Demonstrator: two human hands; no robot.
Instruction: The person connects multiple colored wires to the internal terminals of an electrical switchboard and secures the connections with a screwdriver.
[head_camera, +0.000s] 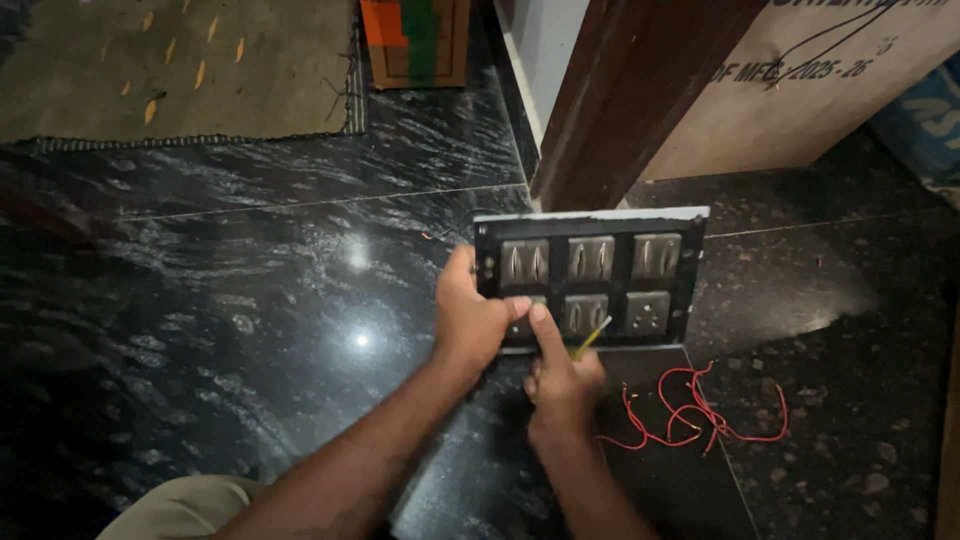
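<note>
Loose red wires (690, 415) lie on the black polished floor (250, 300); left hand (468, 318) fingers clamp the black rectangular switch panel (590, 275), right hand (562, 378) fingers pinch a yellow-handled screwdriver (592, 337) against it

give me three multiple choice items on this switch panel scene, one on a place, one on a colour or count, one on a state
1. Where do the loose wires lie?
A. on the dark floor to the right of the right hand
B. on the mat at top left
C. on top of the panel

2. What colour are those loose wires?
A. blue
B. red
C. white

3. How is the switch panel held?
A. lying flat and untouched
B. hanging from a wall
C. standing on edge on the floor, gripped by the left hand

Answers:
1. A, the wires curl on the black stone floor beside the right hand.
2. B, they show bright red against the floor.
3. C, the left hand clasps the panel's left edge while the right hand holds a thin yellow-handled tool at its lower row.
</note>
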